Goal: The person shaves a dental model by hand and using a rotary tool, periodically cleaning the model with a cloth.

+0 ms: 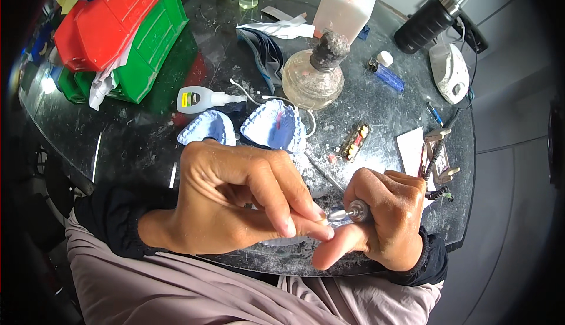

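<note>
My right hand (391,222) is closed round a rotary handpiece (359,211), whose rounded metal bur (336,215) points left. The bur tip meets the fingertips of my left hand (238,198). My left thumb and fingers are pinched together; whatever small piece they hold is hidden. My right thumb stretches under the bur, touching or nearly touching my left thumb. Just beyond my left hand lie two pale blue dental casts, a smaller cast (207,128) and a larger cast (274,126) with a reddish mark.
Behind the casts lie a small white squeeze bottle (200,99) and a glass spirit burner (313,79). A strip of artificial teeth (355,142) and a blue lighter (386,76) are right of them. Red (115,19) and green (154,42) bins stand far left. White dust covers the dark table (141,142).
</note>
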Motion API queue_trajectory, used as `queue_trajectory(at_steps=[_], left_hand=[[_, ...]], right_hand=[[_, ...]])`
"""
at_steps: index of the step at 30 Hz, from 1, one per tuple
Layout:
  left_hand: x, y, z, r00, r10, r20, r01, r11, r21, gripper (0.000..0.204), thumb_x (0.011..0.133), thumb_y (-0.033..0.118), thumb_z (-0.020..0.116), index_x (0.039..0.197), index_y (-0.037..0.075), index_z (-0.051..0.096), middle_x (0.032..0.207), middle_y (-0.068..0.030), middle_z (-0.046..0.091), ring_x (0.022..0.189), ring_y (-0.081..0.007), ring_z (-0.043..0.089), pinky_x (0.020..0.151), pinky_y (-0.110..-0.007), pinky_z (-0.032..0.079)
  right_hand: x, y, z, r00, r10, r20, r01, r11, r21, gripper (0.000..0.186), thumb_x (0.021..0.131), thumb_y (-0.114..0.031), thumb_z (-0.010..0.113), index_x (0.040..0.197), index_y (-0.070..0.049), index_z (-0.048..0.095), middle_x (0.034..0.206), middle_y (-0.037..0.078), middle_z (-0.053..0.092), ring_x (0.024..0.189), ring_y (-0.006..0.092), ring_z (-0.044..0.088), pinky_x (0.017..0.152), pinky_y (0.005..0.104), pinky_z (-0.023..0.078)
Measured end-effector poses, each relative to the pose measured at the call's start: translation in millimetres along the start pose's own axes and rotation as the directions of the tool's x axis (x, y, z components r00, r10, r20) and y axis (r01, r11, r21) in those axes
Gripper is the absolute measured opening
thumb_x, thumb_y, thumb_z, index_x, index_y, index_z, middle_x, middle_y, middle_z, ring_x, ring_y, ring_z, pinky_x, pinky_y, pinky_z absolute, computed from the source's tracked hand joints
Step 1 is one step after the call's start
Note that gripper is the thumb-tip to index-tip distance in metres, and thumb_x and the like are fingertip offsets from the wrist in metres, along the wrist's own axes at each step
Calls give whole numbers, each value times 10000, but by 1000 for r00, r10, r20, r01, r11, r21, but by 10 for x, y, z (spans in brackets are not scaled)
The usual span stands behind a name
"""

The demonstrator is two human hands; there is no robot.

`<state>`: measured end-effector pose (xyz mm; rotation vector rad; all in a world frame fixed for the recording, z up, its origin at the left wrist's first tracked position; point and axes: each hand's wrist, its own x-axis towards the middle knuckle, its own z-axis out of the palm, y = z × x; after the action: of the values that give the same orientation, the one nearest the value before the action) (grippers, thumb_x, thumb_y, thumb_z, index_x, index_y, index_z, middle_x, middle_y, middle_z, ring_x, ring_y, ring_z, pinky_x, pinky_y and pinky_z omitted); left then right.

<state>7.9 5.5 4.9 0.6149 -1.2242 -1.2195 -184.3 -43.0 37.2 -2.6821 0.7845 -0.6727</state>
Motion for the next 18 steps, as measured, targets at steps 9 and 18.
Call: queue_trajectory(at_steps=[9,18], left_hand=[[-3,-18,8,1000,-11,-22,11,1000,1,349,507,-111,825,588,107,565,724,-111,651,644,-184,633,555,-259,546],[3,-18,2,1000,-19,-6,19,1000,-10,349,509,-121,820,591,103,565,727,-118,653,649,-182,635,555,-260,544]], right_hand=[[-14,11,8,1000,5,0,-5,1000,-19,638,511,-672,662,550,-100,383,450,8,395,324,163,417,336,277,314],[-5,19,11,1000,-26,-2,26,999,-46,640,518,-675,651,549,-99,374,454,7,384,323,159,406,335,275,314]])
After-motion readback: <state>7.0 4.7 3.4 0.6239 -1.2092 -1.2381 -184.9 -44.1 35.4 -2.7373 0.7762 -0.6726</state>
